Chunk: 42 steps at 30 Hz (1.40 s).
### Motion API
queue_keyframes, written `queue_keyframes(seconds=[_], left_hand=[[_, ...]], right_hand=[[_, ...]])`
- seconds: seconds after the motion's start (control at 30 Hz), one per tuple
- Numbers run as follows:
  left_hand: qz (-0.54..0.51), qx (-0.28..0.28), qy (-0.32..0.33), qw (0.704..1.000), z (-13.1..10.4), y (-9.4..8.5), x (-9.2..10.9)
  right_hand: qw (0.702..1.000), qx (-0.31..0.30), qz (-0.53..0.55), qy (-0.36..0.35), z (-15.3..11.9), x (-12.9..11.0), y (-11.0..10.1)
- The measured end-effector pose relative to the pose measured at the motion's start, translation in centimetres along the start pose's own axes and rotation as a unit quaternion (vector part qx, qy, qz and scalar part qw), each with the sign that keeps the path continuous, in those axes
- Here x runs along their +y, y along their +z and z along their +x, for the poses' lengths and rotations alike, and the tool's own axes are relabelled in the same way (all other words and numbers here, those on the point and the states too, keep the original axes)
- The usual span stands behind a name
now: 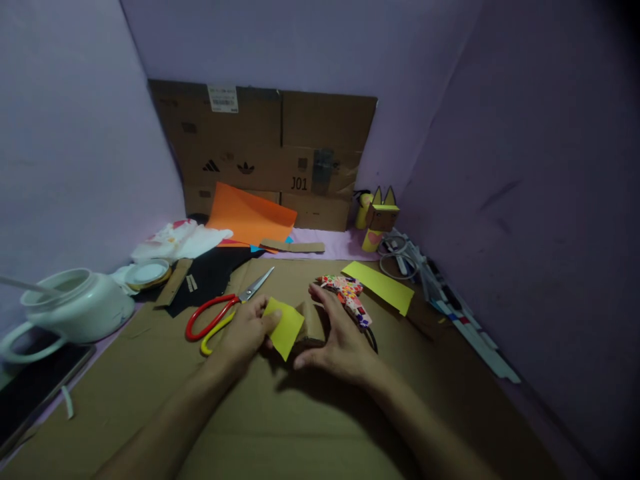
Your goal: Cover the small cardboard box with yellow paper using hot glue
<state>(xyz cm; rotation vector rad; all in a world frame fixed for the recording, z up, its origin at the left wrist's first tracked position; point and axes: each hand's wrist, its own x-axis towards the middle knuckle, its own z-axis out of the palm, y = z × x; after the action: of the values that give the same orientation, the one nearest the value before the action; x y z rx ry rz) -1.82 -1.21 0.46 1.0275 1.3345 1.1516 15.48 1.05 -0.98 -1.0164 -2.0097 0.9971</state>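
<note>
My left hand (249,331) pinches a small yellow paper piece (285,328) between thumb and fingers. Just right of the paper is a small folded brown cardboard piece (313,324), and my right hand (340,340) is curved around its right side, thumb and fingers gripping it. Scissors (213,316) with one red and one yellow handle lie open to the left of my left hand. A glue gun with a floral pattern (350,293) rests behind my right hand. Beyond it lies a yellow paper strip (383,287).
Brown cardboard (270,427) covers the work surface. A white pot (80,307) stands at the left. Orange paper (250,217) leans against an upright cardboard panel (240,140). At the back right stands a cardboard figure with pointed ears (383,219). Cables (399,257) lie near it.
</note>
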Motion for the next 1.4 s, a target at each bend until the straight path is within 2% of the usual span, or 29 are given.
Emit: queue_keyframes(seconds=[0.13, 0.23, 0.33, 0.43, 0.57, 0.67, 0.77, 0.9, 1.03, 1.27, 1.33, 1.4], left_hand=[[-0.043, 0.043, -0.005, 0.998, 0.3, -1.1, 0.5], [-0.066, 0.076, 0.005, 0.995, 0.1, -1.7, 1.2], [-0.071, 0.099, 0.002, 0.993, -0.1, -1.6, 1.5], [-0.077, 0.089, -0.017, 0.993, -0.5, -0.7, 1.6], [-0.104, 0.046, -0.031, 0.993, -1.0, 0.3, 1.8], [-0.102, 0.062, -0.023, 0.993, -1.0, 0.4, 1.9], [-0.088, 0.092, -0.008, 0.992, -0.8, 0.5, 1.7], [-0.072, 0.068, -0.001, 0.995, -0.8, 1.3, 1.6], [-0.053, 0.052, -0.011, 0.997, -1.2, 1.6, 2.0], [-0.083, 0.069, -0.031, 0.994, -0.4, 0.3, 2.0], [-0.098, 0.066, -0.052, 0.992, 0.0, -0.1, 1.6], [-0.093, 0.064, -0.067, 0.991, 0.2, -0.2, 1.4]], right_hand=[[0.998, -0.04, -0.005, -0.05, -0.3, -0.1, -0.2], [1.0, -0.014, -0.011, -0.013, -0.2, -0.3, -0.2], [0.999, 0.001, -0.039, 0.021, -0.1, -0.3, 0.1], [0.998, -0.011, -0.068, -0.009, 0.0, 0.2, 0.4], [0.996, -0.021, -0.066, -0.063, -0.1, 0.7, 0.3], [0.995, 0.035, -0.037, -0.083, -0.1, 0.0, -0.2], [0.995, 0.094, 0.019, -0.038, 0.0, -1.2, -1.0], [0.979, 0.059, 0.159, 0.109, 0.2, -2.0, -1.4], [0.954, 0.073, 0.242, 0.165, 0.4, -1.7, -1.0], [0.952, 0.109, 0.225, 0.178, 0.9, -0.6, -1.2], [0.966, 0.072, 0.196, 0.152, 0.8, 0.0, -1.6], [0.982, 0.006, 0.148, 0.113, 0.6, 0.4, -1.8]])
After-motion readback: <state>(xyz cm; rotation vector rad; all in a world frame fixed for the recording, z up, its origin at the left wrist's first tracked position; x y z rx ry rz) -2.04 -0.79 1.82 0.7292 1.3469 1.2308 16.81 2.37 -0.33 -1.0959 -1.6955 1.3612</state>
